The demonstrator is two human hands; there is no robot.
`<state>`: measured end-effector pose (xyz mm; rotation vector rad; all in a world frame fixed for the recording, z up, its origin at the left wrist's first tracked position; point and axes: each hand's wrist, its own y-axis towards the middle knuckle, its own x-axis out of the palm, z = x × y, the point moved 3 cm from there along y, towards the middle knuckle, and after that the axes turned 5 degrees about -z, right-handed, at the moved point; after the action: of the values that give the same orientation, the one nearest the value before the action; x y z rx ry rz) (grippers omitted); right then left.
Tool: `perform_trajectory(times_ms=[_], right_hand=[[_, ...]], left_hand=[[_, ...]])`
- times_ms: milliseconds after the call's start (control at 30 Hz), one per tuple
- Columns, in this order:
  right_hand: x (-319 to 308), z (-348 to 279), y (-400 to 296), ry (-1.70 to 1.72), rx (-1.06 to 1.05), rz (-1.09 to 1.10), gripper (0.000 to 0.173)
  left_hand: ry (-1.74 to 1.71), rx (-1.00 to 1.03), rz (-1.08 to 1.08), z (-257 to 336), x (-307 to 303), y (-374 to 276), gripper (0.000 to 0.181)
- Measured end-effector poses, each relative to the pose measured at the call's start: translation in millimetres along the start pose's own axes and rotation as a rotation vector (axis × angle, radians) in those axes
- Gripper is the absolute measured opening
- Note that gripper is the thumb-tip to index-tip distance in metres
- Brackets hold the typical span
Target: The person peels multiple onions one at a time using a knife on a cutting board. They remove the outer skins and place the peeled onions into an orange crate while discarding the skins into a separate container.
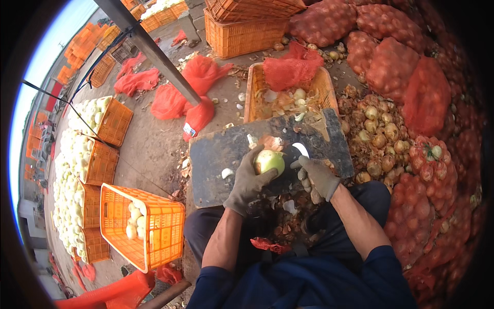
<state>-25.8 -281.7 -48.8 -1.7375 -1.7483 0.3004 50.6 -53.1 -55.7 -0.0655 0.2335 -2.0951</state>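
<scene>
My left hand (251, 177), in a grey glove, holds a partly peeled onion (269, 162) above a dark, worn board (216, 154). To its right my right hand (314, 175), gloved too, grips a knife whose curved bright blade (301, 149) points up and left, apart from the onion. The knife's handle is mostly hidden in the glove. Onion scraps (227, 173) and dry skins (272, 142) lie on the board around the onion.
An orange crate (251, 92) with skins, onions and red netting stands behind the board. Loose unpeeled onions (380, 135) and full red mesh sacks (391, 71) lie at right. At left are an orange crate (166, 228) holding several peeled onions, more full crates (115, 119), and a slanting metal pole (154, 50).
</scene>
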Motion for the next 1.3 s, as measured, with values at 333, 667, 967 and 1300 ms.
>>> perform_trajectory(times_ms=[333,667,967,1300], right_hand=[[20.4,-5.3,52.3,-0.642,-0.792,0.174,0.038],[35.3,10.0,85.5,-0.504,-0.477,0.286,0.025],[23.0,-7.1,85.5,-0.375,-0.272,0.016,0.061],[48.0,-40.3,20.6,-0.098,-0.389,0.005,0.033]], left_hand=[[0.090,0.011,0.023,13.3,10.6,-5.7,0.103],[0.382,0.013,0.238,2.8,-6.3,1.3,0.099],[-0.301,0.089,0.059,1.9,-8.6,-16.8,0.086],[-0.555,0.142,-0.051,22.2,3.9,-17.4,0.075]])
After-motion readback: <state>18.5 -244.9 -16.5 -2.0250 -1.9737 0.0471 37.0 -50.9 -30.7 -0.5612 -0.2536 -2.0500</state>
